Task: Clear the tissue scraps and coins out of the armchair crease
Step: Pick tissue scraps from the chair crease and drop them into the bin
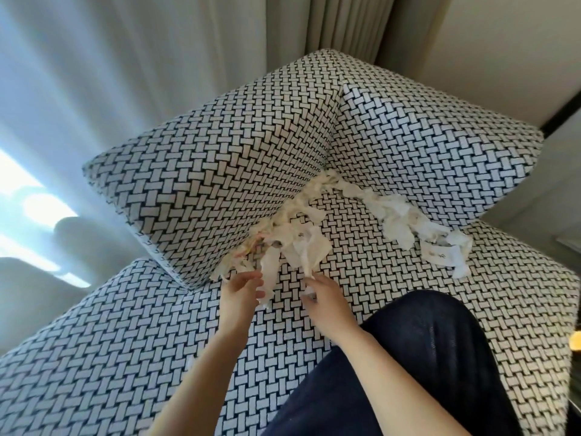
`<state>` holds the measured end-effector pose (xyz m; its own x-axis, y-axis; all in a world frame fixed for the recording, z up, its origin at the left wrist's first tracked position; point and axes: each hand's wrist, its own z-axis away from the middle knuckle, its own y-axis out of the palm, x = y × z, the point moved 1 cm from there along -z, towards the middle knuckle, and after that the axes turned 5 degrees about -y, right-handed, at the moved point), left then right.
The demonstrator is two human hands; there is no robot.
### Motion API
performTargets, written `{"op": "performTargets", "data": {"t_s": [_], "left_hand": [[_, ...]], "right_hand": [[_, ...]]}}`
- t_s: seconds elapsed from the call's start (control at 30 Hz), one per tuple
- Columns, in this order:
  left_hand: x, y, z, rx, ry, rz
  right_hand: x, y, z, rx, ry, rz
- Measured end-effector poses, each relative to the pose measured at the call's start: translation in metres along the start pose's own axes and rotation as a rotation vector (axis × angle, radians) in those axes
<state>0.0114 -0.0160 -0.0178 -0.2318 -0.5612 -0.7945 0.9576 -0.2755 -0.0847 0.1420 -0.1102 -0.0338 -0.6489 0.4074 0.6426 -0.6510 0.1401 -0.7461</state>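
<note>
White tissue scraps (303,247) clog the back corner of the armchair seat (386,278) (no coins visible), so left hand (240,289) and right hand (327,302) each pinch one to pull free.

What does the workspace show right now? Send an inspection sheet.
Surface: woven-pattern armchair seat, knee in dark cloth on it.
Job's things: tissue scraps packed along both creases; coins: nothing seen.
Clutter: nothing seen.
Hands: left hand pinches a tissue strip; right hand pinches a small scrap.
Cables: nothing seen.
Surroundings: curtains behind, wall to the right.
</note>
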Motion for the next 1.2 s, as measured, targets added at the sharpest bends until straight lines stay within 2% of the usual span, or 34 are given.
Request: {"op": "performTargets", "data": {"t_s": [0.2,0.4,0.57,0.9,1.03,1.2], "left_hand": [[0.004,0.002,0.003,-0.163,0.019,-0.034],[0.012,0.013,0.003,-0.111,-0.004,-0.164],[0.012,0.021,0.002,-0.178,0.039,-0.232],[0.006,0.019,0.01,-0.271,0.101,-0.182],[0.004,0.016,0.009,-0.335,0.084,-0.031],[0.003,0.014,0.009,-0.336,0.055,0.063]], "right_hand": [[0.001,-0.017,0.0,-0.317,0.068,-0.277],[0.001,-0.028,0.0,-0.58,0.107,-0.531],[0.002,-0.039,0.005,-0.72,0.145,-0.635],[0.0,-0.046,0.006,-0.745,0.224,-0.915],[0.0,-0.048,0.007,-0.763,0.252,-0.994],[0.002,-0.047,0.007,-0.713,0.19,-0.945]]}}
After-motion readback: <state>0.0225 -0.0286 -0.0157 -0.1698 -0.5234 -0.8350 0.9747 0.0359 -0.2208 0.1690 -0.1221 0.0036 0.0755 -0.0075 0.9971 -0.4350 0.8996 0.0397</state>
